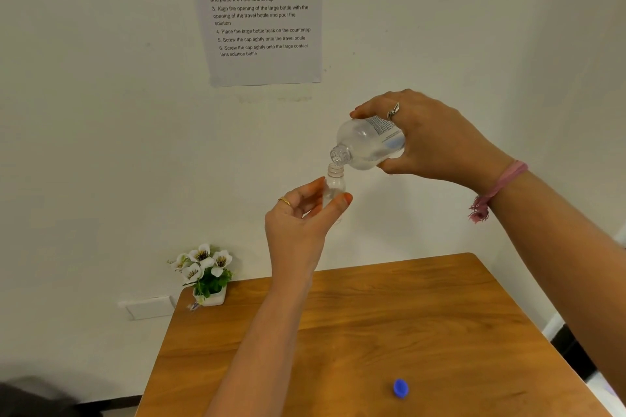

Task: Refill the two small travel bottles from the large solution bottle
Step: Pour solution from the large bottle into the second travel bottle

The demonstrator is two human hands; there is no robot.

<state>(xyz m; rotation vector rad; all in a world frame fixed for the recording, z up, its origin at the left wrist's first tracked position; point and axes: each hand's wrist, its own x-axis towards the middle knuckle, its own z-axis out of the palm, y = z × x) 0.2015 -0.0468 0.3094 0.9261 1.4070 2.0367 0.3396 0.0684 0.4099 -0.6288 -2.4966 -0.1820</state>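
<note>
Up above the table [440, 315], the right hand [437, 142] grips the big bottle [369, 144] tipped mouth-down — its neck just over the open small bottle [334, 184], which the left hand [298, 223] pinches between thumb and fingers. A blue cap [401, 388] lies near the table's front edge (flower pot [210, 294] at the back left corner).

Uncapped large bottle [371, 142] tilted over upright travel bottle [334, 183] (both clear)
</note>
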